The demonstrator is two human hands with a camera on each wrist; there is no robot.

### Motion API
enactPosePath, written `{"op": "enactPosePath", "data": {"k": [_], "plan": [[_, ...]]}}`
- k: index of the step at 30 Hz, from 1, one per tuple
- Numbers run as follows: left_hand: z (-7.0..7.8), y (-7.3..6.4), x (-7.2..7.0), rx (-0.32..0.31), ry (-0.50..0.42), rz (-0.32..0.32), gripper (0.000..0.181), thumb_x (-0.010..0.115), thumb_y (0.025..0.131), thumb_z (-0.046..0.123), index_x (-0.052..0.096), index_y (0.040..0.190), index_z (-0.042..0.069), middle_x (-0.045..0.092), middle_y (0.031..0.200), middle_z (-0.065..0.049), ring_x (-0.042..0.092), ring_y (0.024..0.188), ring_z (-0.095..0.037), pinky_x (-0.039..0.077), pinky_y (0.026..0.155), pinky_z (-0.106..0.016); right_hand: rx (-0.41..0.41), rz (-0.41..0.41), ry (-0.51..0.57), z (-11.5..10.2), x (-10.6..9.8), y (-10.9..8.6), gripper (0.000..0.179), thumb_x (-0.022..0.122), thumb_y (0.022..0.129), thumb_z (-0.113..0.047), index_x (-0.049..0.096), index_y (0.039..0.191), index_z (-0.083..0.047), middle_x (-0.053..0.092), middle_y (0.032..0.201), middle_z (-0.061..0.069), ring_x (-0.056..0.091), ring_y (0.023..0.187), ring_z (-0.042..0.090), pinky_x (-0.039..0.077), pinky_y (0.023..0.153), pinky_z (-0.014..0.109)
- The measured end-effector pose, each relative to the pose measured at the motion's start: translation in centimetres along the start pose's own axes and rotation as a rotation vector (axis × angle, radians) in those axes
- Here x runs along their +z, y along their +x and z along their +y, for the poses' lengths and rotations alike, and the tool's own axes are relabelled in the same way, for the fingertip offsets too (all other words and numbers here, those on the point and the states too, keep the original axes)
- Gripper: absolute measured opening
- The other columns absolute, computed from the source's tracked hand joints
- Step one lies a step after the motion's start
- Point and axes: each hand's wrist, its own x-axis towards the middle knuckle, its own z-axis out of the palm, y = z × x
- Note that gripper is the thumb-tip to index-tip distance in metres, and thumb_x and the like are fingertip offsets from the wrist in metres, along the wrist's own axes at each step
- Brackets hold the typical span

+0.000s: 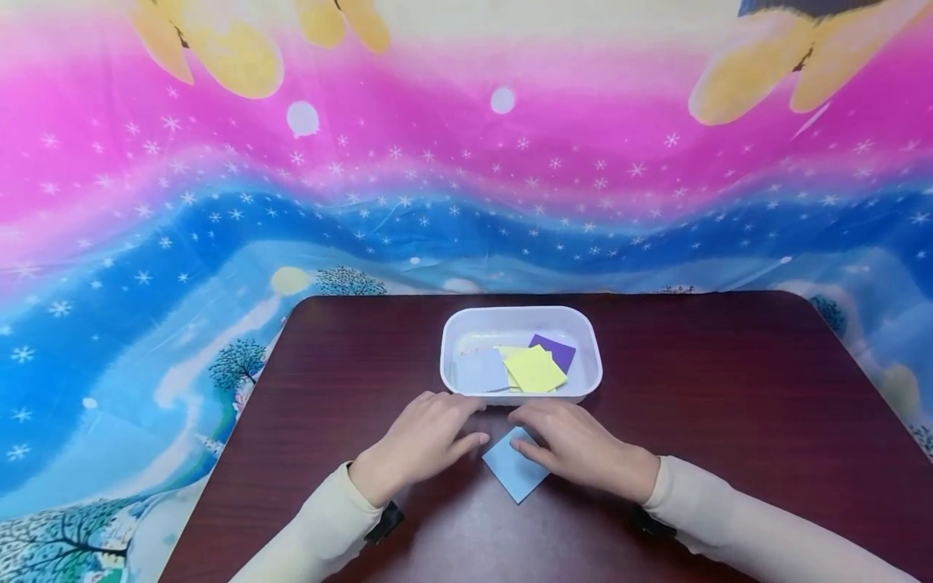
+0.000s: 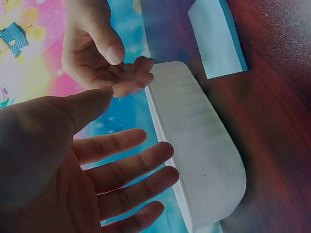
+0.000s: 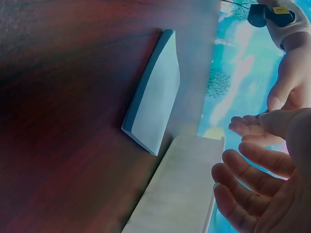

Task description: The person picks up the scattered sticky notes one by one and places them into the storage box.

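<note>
A light blue pad of sticky notes lies on the table, turned cornerwise, in front of a white plastic box. My right hand is over the pad's far right edge in the head view, fingers loosely bent and holding nothing. At the box's near left side, my left hand has its fingers relaxed and spread, also with nothing in them. The left wrist view shows those spread fingers beside the box wall. Inside the box lie yellow notes, a purple square and a pale grey-blue square.
The dark reddish-brown table stretches to both sides of the box. Behind its far edge hangs a colourful printed cloth. A black band sits at the left wrist, and another at the right.
</note>
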Motion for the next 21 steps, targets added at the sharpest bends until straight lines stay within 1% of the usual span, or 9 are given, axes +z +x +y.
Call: {"op": "enactPosePath", "data": {"k": [4,8,15,21], "plan": [[0.1,-0.2,0.3,0.009,0.001,0.001,0.039,0.069,0.095,0.043,0.066,0.123,0.016,0.074,0.106,0.003,0.067,0.091,-0.014,0.052,0.078,-0.033,0.016,-0.024,0.01,0.0,0.0,-0.1,0.028,0.072,0.093,-0.028,0.071,0.115,-0.012,0.074,0.106,-0.002,0.065,0.096,0.008,0.058,0.086,0.034],[0.0,-0.4,0.7,0.017,0.008,0.001,0.039,0.069,0.095,0.042,0.066,0.122,0.015,0.073,0.102,0.003,0.067,0.091,-0.014,0.052,0.08,-0.033,0.021,-0.037,0.018,0.1,0.3,-0.2,0.027,0.072,0.094,-0.029,0.071,0.115,-0.013,0.073,0.106,-0.003,0.064,0.095,0.007,0.057,0.085,0.032],[-0.3,-0.8,1.3,0.021,0.031,0.016,0.038,0.069,0.095,0.041,0.067,0.121,0.014,0.073,0.1,0.002,0.067,0.089,-0.015,0.052,0.08,-0.034,0.01,-0.032,-0.024,0.3,1.3,-0.4,0.025,0.072,0.093,-0.031,0.071,0.113,-0.015,0.069,0.105,-0.007,0.061,0.093,0.005,0.056,0.081,0.029],[-0.5,-1.0,1.9,0.014,0.031,0.009,0.039,0.069,0.095,0.041,0.067,0.122,0.013,0.072,0.096,0.003,0.066,0.086,-0.014,0.051,0.078,-0.032,0.005,-0.034,-0.05,0.4,1.9,-0.3,0.028,0.073,0.093,-0.033,0.071,0.114,-0.014,0.067,0.11,-0.006,0.061,0.099,0.008,0.056,0.084,0.031]]}}
